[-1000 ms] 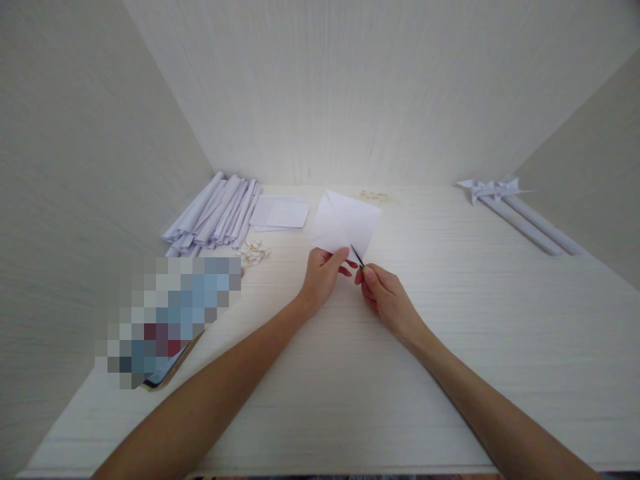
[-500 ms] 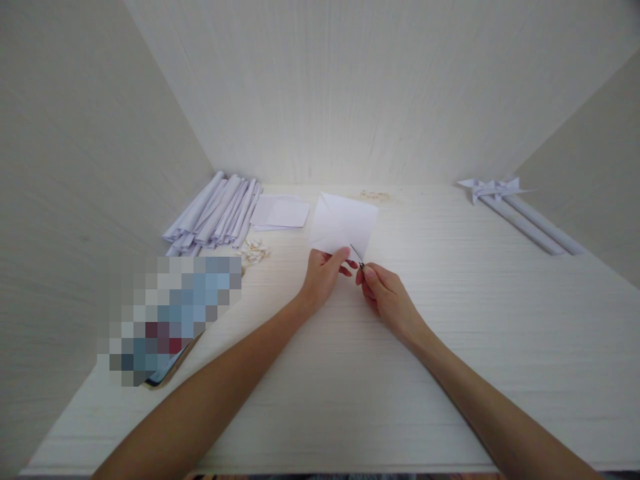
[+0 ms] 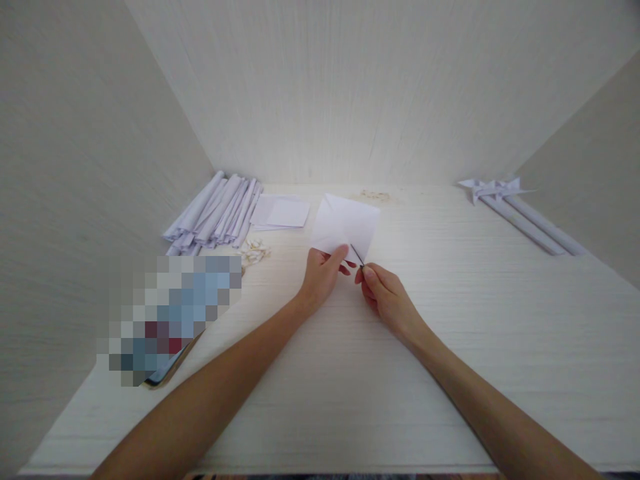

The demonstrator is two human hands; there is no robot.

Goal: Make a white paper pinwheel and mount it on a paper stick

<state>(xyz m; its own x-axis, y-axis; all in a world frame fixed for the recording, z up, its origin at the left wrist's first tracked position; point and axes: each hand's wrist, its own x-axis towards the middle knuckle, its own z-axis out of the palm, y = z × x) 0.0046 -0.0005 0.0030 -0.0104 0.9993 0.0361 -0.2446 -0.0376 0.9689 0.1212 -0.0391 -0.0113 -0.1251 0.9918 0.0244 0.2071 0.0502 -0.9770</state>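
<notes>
A white square sheet of paper (image 3: 345,223) with fold creases is held up over the middle of the pale table (image 3: 350,373). My left hand (image 3: 323,275) pinches its near edge between thumb and fingers. My right hand (image 3: 385,297) is closed around small scissors (image 3: 357,255), of which only the thin dark blades show, set into the paper's near corner. The two hands almost touch.
A heap of rolled white paper tubes (image 3: 215,212) lies at the back left, with flat paper squares (image 3: 283,213) beside it and small pale bits (image 3: 254,252) in front. Two finished paper pinwheels on paper sticks (image 3: 515,207) lie at the back right. A phone (image 3: 165,370) rests near the left wall.
The sheet has tilted and turned slightly in my left hand while the blades stayed at its near corner. Both hands kept their places.
</notes>
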